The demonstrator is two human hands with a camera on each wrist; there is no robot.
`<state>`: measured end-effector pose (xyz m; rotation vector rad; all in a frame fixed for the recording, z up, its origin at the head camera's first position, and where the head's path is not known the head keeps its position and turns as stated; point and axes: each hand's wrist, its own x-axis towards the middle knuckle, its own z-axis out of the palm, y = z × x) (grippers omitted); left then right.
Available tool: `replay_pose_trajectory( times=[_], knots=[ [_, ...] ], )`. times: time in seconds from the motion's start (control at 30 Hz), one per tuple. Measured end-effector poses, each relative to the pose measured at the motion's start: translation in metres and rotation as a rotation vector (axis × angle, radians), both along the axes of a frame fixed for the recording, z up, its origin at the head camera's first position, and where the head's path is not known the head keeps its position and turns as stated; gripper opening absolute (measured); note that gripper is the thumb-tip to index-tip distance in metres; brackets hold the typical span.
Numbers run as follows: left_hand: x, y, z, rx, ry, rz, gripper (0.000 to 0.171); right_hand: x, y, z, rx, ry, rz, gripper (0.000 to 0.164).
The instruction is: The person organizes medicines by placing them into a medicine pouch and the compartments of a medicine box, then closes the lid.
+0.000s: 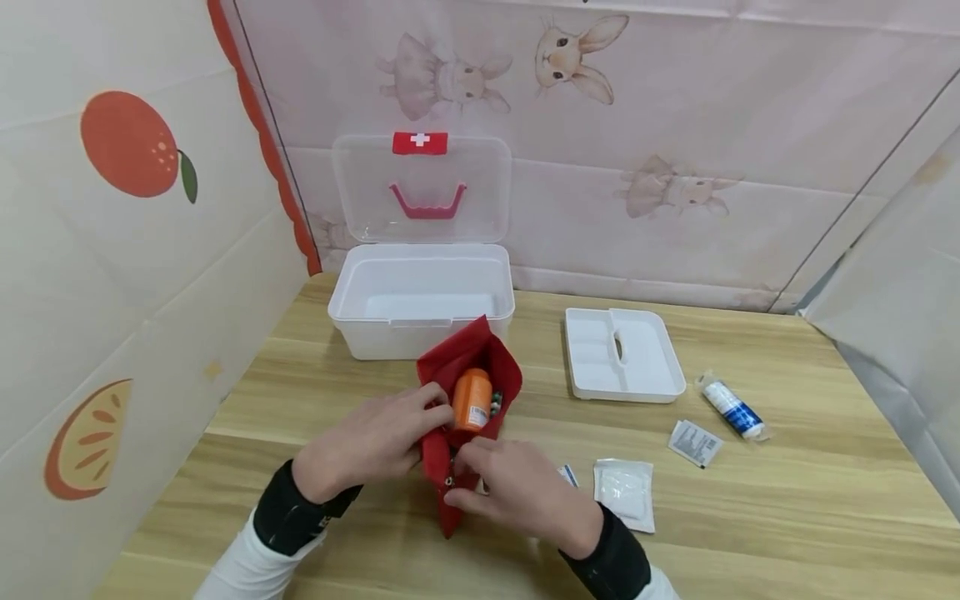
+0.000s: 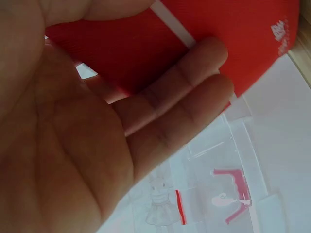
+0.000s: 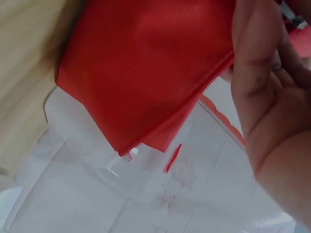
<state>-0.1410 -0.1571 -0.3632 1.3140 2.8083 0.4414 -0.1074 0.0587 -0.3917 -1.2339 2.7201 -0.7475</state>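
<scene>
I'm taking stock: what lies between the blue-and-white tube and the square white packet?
A small printed sachet lies between the tube and the packet, as the head view shows.

I count one red fabric pouch [image 1: 467,343], one orange plastic bottle [image 1: 473,397], one white plastic box [image 1: 386,340], one shallow white tray [image 1: 651,360], one blue-and-white cylindrical roll [image 1: 733,407], and two fully visible pale packets [image 1: 625,493].

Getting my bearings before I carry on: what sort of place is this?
Probably a makeshift tabletop work corner: a wood-grain table, a rabbit-print sheet hanging behind it, and an open first-aid box.
</scene>
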Motion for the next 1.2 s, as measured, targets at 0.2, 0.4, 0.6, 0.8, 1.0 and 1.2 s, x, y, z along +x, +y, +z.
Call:
replay_pose_trajectory(
  times=[0.2,0.4,0.6,0.8,1.0,1.2],
  knots=[
    [0.001,-0.002,0.0,0.042,0.0,-0.042,0.024,-0.001,-0.008,-0.014,-0.068,0.055,0.014,0.008],
    [0.005,-0.001,0.005,0.084,0.015,0.015,0.031,-0.004,-0.011,-0.024,-0.179,0.086,0.038,0.009],
    [0.021,-0.005,0.021,0.052,-0.043,0.159,0.021,-0.006,-0.011,-0.025,-0.235,-0.02,0.061,0.005],
    [0.018,-0.005,0.023,0.002,-0.309,0.089,0.038,-0.006,-0.01,-0.025,-0.253,0.017,0.067,0.004],
    [0.01,-0.003,0.014,0.035,-0.343,-0.015,0.017,-0.006,-0.008,-0.023,-0.331,-0.031,0.044,0.008],
    [0.01,-0.001,0.013,0.056,-0.355,-0.044,0.015,-0.008,-0.007,-0.022,-0.305,0.051,0.04,0.007]
  ],
)
